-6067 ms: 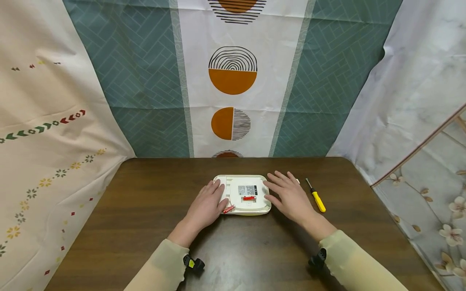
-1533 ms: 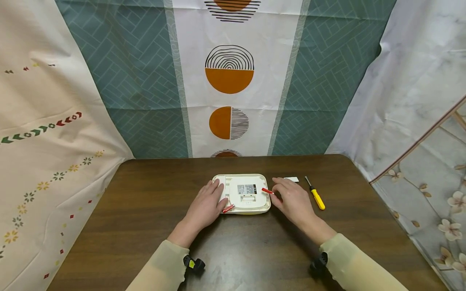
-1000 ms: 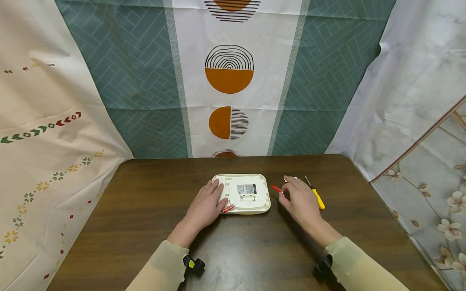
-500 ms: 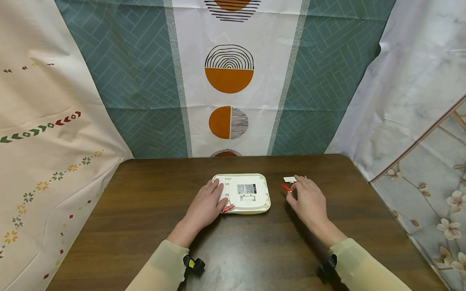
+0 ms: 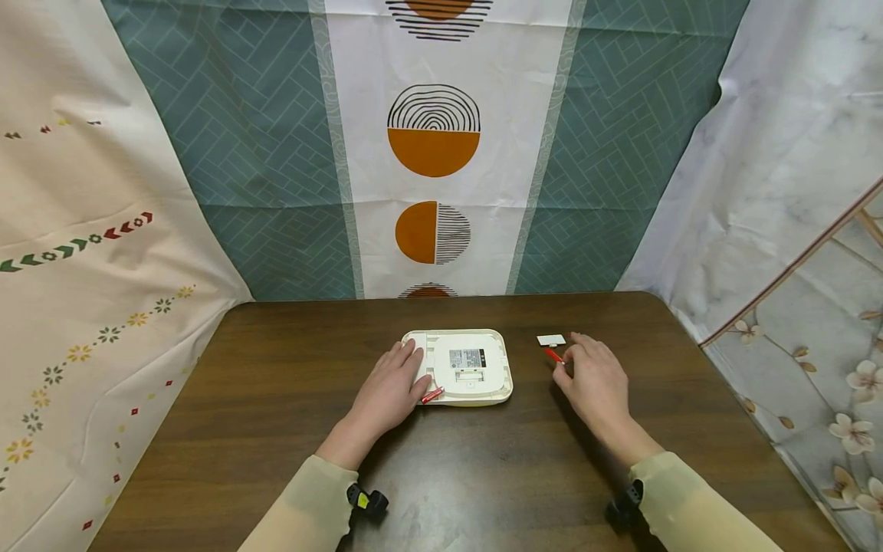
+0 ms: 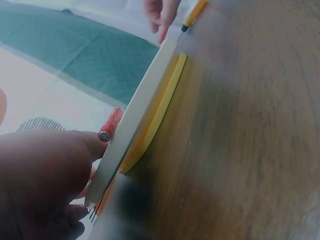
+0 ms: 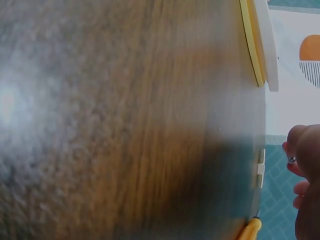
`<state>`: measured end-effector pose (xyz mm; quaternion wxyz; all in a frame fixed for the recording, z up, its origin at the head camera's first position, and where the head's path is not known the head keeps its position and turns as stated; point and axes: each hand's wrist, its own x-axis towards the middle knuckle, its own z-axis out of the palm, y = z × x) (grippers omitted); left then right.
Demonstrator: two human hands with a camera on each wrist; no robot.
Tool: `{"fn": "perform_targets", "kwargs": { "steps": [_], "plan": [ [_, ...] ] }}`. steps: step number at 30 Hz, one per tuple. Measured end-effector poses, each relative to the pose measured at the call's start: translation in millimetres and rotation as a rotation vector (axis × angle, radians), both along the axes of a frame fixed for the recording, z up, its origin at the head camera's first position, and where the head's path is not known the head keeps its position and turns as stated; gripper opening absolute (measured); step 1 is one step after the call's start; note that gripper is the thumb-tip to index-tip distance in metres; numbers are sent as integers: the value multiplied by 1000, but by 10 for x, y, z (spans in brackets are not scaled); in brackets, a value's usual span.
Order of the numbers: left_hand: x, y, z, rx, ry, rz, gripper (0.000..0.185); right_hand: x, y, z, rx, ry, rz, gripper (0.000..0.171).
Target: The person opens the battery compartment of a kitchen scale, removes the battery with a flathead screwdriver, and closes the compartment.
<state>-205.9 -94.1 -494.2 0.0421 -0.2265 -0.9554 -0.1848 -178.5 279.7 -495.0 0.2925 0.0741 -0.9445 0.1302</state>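
A white flat device (image 5: 469, 368) lies upside down on the brown table (image 5: 290, 399), with a label and a bare slot in its middle. My left hand (image 5: 389, 391) rests flat on its left part. A red battery (image 5: 432, 395) lies against that thumb at the device's front-left corner; the left wrist view shows this red battery (image 6: 110, 125) beside the thumb too. To the right of the device, my right hand (image 5: 592, 376) pinches a second red battery (image 5: 553, 355) low over the table, next to a small white cover (image 5: 551, 340).
A yellow-handled screwdriver (image 6: 195, 12) lies by the right hand, hidden under it in the head view; its handle (image 7: 250, 230) shows in the right wrist view. Patterned cloths hang behind and beside the table. The table's right edge (image 5: 697, 345) is close to the right hand.
My right hand took the red battery out of the device's slot and carried it rightward, down beside the white cover. The left hand stayed on the device.
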Motion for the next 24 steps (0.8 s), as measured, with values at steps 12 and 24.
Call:
{"fn": "perform_targets", "kwargs": {
  "steps": [12,24],
  "plan": [
    [-4,17,-10,-8,-18,5,63,-25,144,-51,25,-55,-61,11],
    [-8,23,0,1,-20,15,65,-49,203,-54,57,-87,-79,11]
  ]
}}
